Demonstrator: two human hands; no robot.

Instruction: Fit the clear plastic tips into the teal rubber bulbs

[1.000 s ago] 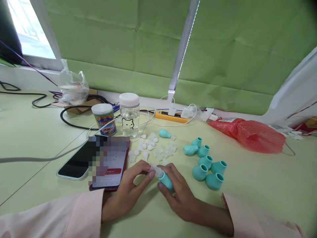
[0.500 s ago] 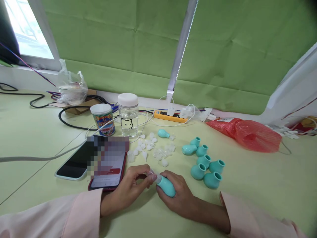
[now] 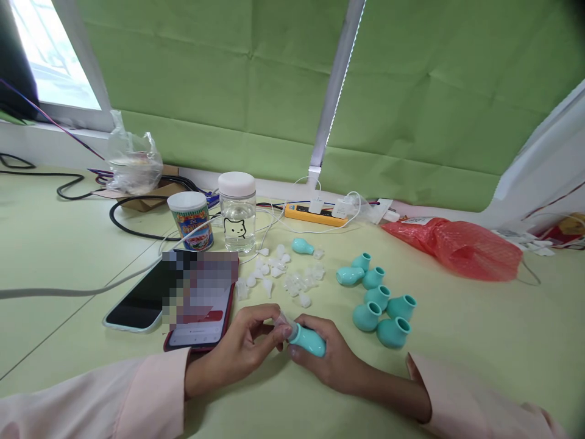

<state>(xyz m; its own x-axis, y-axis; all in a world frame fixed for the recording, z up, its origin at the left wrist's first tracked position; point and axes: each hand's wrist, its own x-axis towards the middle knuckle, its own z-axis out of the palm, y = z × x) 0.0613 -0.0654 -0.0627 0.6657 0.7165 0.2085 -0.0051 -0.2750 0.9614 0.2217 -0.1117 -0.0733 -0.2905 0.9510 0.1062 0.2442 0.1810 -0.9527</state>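
My right hand (image 3: 336, 356) is closed around a teal rubber squeeze bulb (image 3: 311, 342), its neck pointing left. Between the thumb and fingers of my left hand (image 3: 253, 341) is a small translucent plastic nozzle (image 3: 286, 323), which meets the neck of the bulb; how deep it sits inside I cannot tell. Several loose teal bulbs (image 3: 377, 297) stand or lie to the right of my hands. Beyond my hands are scattered several translucent nozzle pieces (image 3: 299, 283). Another teal bulb (image 3: 302, 246) lies farther back, touching or close to a clear piece.
Two phones, one dark-screened (image 3: 137, 299) and one lit (image 3: 205, 305), lie left of my hands. Behind them are a patterned cup (image 3: 194, 227) and a water jar (image 3: 237, 213). A yellow power strip (image 3: 315, 214), cables and a red plastic bag (image 3: 461, 247) line the back.
The bulb has turned slightly toward level in my right hand, and the nozzle in my left fingers is tilted a little differently at its neck. The loose pieces stay where they were.
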